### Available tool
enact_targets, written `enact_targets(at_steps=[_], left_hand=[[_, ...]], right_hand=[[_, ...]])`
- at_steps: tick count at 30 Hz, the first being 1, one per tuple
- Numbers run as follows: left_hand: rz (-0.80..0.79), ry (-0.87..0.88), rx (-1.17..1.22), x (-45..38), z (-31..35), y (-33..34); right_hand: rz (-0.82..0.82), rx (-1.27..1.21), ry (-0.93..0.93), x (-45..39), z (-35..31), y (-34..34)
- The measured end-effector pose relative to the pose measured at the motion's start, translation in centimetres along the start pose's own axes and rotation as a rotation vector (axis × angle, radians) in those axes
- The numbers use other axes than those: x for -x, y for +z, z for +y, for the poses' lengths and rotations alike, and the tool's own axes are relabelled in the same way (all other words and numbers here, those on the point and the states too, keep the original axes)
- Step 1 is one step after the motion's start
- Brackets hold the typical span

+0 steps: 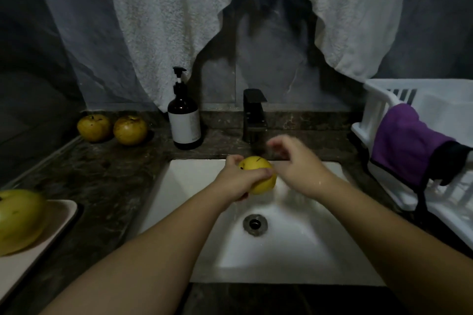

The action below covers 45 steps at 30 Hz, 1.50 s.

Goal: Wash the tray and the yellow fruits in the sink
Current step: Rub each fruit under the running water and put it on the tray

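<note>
My left hand [236,180] grips a yellow fruit [258,174] over the white sink [294,245], just below the black faucet [253,115]. My right hand [294,161] hovers just to the right of the fruit, fingers loosely curled and blurred, holding nothing; its wrist looks wet. Two more yellow fruits [94,127] [130,130] sit on the counter at the back left. A larger yellow-green fruit [18,217] lies on the beige tray [60,215] at the left edge.
A brown soap pump bottle [183,120] stands left of the faucet. A white dish rack [414,151] with a purple cloth [407,143] draped over its rim fills the right side. The drain [255,224] sits mid-sink. A white towel [179,20] hangs on the wall behind.
</note>
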<state>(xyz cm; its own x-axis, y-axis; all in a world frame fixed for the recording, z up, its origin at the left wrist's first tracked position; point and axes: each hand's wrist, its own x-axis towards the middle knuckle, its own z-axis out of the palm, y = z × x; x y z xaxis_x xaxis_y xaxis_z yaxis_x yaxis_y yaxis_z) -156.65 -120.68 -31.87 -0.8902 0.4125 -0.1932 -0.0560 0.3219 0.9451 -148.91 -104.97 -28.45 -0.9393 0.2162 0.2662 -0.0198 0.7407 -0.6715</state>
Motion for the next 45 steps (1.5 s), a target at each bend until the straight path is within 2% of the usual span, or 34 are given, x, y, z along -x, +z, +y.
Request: enact_targets(at_steps=[2, 5, 9, 11, 14, 16, 17, 20, 21, 24, 25, 27, 28, 31, 32, 34, 35, 36, 38, 39, 41, 43, 45], left_hand=[[-0.030, 0.028, -0.080, 0.1, 0.0, 0.3], [-0.138, 0.043, -0.155, 0.3, -0.2, 0.8], [-0.221, 0.024, -0.116, 0.7, -0.3, 0.7], [-0.246, -0.024, -0.056, 0.8, -0.1, 0.1], [-0.183, -0.108, 0.063, 0.7, -0.2, -0.7], [-0.135, -0.119, 0.032, 0.4, -0.5, -0.8], [-0.119, -0.117, 0.023, 0.3, -0.6, -0.7], [-0.087, -0.093, 0.020, 0.4, -0.6, -0.3], [-0.083, -0.082, 0.016, 0.4, -0.5, -0.2], [-0.042, -0.048, 0.029, 0.3, -0.4, 0.0], [-0.036, -0.043, 0.028, 0.3, -0.4, 0.1], [-0.040, -0.038, 0.029, 0.4, -0.4, 0.3], [-0.042, -0.031, 0.027, 0.4, -0.4, 0.3], [-0.039, -0.013, 0.013, 0.1, -0.6, 0.2], [-0.038, -0.015, 0.015, 0.1, -0.6, 0.1], [-0.060, -0.022, 0.034, 0.2, -0.6, 0.3], [-0.073, -0.024, 0.042, 0.0, -0.6, 0.3], [-0.082, -0.025, 0.049, 0.0, -0.7, 0.4], [-0.077, -0.002, 0.065, -0.1, -0.7, 0.3], [-0.070, 0.005, 0.070, -0.1, -0.7, 0.2], [-0.082, -0.007, 0.098, 0.1, -0.6, 0.3], [-0.172, -0.019, 0.144, 0.4, -0.4, 0.3], [-0.269, -0.015, 0.204, 0.8, -0.4, 0.8]], right_hand=[[-0.224, 0.079, 0.037, 1.1, 1.2, 1.4], [-0.307, 0.120, 0.068, 1.7, 2.0, 3.2], [-0.241, 0.122, 0.056, 1.5, 2.3, 3.4], [-0.199, 0.164, 0.112, 1.4, 2.6, 2.9], [0.033, 0.117, 0.190, 1.0, 3.0, 1.6], [0.187, 0.018, 0.140, 1.2, 3.1, 1.2], [0.196, -0.005, 0.135, 1.3, 3.0, 1.3], [0.054, 0.100, 0.198, 1.8, 3.2, 2.3], [0.081, 0.086, 0.205, 1.6, 3.1, 2.1], [0.308, -0.086, 0.137, 0.9, 2.4, 1.2], [0.290, -0.086, 0.133, 1.2, 2.3, 1.2], [0.114, 0.067, 0.172, 1.9, 2.5, 1.7], [0.096, 0.102, 0.184, 1.9, 2.7, 1.9], [0.314, -0.065, 0.161, 1.2, 2.4, 1.4], [0.295, -0.065, 0.174, 1.2, 2.4, 1.3], [0.093, 0.108, 0.237, 1.8, 3.0, 1.8], [0.046, 0.156, 0.246, 1.9, 3.2, 2.0], [0.087, 0.123, 0.241, 1.9, 3.1, 2.1], [0.278, -0.084, 0.196, 1.5, 2.4, 1.7], [0.298, -0.111, 0.184, 1.3, 2.1, 1.5], [0.125, 0.038, 0.243, 1.7, 2.0, 1.7], [-0.048, 0.149, 0.279, 2.3, 2.1, 2.3], [-0.027, 0.018, 0.243, 2.2, 1.3, 2.4]])
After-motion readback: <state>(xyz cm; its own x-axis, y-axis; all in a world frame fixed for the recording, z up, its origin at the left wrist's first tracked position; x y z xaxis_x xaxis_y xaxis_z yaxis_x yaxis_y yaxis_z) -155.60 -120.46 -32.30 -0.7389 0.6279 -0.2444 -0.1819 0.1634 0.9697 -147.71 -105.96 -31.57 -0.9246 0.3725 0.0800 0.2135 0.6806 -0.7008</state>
